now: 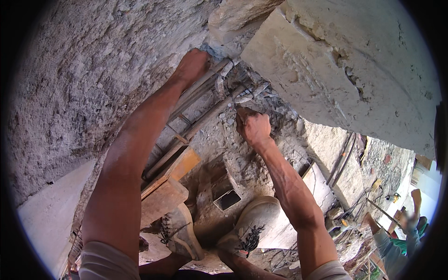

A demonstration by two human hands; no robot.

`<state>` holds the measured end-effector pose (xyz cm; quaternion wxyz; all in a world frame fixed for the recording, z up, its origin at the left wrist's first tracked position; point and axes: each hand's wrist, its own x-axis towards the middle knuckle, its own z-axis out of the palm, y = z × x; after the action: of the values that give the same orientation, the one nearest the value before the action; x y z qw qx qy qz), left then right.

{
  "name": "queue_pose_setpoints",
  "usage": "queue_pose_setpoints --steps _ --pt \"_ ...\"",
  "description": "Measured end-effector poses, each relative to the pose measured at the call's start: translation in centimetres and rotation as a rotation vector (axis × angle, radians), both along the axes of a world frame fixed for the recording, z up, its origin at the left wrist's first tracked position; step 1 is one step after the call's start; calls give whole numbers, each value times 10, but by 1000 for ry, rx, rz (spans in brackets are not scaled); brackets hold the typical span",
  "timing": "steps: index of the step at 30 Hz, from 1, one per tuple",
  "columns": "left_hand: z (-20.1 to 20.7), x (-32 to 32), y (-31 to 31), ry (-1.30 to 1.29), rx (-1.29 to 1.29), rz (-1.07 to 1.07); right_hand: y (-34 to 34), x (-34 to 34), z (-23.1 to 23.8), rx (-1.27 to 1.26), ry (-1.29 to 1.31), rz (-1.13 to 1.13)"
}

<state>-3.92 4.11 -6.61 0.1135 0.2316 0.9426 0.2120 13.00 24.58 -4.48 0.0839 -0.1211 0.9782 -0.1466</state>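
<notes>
My left hand (192,66) is closed at the foot of a rough wall, by the upper end of a cage of steel bars (210,113). A bluish patch shows just beyond its knuckles, and what its fingers grip is hidden. Lower and to the right, my right hand (255,128) makes a fist over broken rubble. Something dark and narrow (240,113) sticks out by its thumb side; I cannot make out its kind. Between the two hands, a pale, crusted bent bar (223,80) rises from the debris.
A rough wall (84,84) fills the left; a large concrete block (340,70) overhangs the right. Wooden boards (184,163) lie along the bars. Between my shoes (254,221) is a white-rimmed dark rectangle (227,199). Another person (396,242) is at the far right, near loose cables.
</notes>
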Motion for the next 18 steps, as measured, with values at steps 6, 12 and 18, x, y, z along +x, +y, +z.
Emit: queue_pose_setpoints --steps 6,12,18 --pt "20 12 2 -63 -27 106 -6 2 -1 -458 -51 -415" --pt "25 12 -8 -44 -93 34 -19 -20 -5 -312 -43 -527" --pt "38 1 -13 -203 -148 -45 -16 -48 0 21 -348 -169"
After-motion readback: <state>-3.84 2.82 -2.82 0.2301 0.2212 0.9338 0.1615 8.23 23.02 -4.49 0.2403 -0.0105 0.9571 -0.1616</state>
